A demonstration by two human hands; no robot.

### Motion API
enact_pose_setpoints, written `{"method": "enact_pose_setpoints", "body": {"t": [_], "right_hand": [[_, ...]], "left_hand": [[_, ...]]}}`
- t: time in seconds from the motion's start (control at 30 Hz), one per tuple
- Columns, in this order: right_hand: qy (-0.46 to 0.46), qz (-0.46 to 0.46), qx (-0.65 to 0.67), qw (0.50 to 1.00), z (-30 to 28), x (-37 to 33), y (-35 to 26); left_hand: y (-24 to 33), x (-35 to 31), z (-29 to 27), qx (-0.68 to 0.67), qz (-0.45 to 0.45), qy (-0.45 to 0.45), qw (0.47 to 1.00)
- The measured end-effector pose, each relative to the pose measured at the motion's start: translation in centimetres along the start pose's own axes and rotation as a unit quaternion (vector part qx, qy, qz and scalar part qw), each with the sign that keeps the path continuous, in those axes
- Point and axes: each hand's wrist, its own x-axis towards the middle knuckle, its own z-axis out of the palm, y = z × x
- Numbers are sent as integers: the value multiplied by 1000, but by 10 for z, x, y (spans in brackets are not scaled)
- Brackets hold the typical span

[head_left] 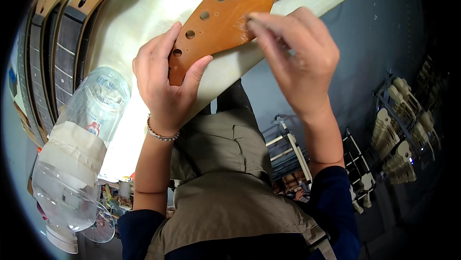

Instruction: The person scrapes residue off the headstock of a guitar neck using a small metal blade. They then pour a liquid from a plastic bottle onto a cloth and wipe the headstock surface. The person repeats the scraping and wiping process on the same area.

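Observation:
An orange-brown wooden guitar neck [223, 22] lies slantwise over the pale tabletop [144, 5], its headstock toward me. A row of round tuner holes runs along the headstock's left edge. My left hand [165, 80] grips the headstock's near tip, thumb on one side and fingers on the other. Over the headstock's right edge, my right hand [302, 53] is closed in a pinch, its fingertips at a whitish, scuffed patch [242, 29] on the wood. Whatever the pinch holds is too small or hidden to make out.
Several guitar necks with dark fretboards [65, 56] stand close together at the far left. A clear plastic bottle [67, 193] with a paper band is nearer on that side. Racks holding pale guitar-shaped parts [401, 159] stand on the right, beyond the grey floor [357, 44].

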Motion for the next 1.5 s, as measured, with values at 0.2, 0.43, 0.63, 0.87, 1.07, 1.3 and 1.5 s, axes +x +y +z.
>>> {"method": "enact_pose_setpoints", "body": {"t": [0.2,0.43,0.63,0.87,1.07,1.3,1.5], "right_hand": [[5,-31,-63,997,3,-3,-13],[7,-38,-67,997,2,0,-7],[9,-14,-42,999,-1,5,2],[-31,-30,-8,999,-1,0,-7],[4,-53,-60,997,2,-3,-6],[28,-52,-63,996,3,-1,-1],[8,-48,-32,998,1,2,4]], "left_hand": [[2,0,-1,10,-6,-6,1000],[2,0,0,15,-13,-7,1000],[2,1,-1,6,-12,-1,1000],[0,-2,0,-1,-15,4,1000],[1,0,1,13,1,8,1000],[0,1,1,10,3,5,1000],[1,-1,0,9,-10,6,1000]]}}
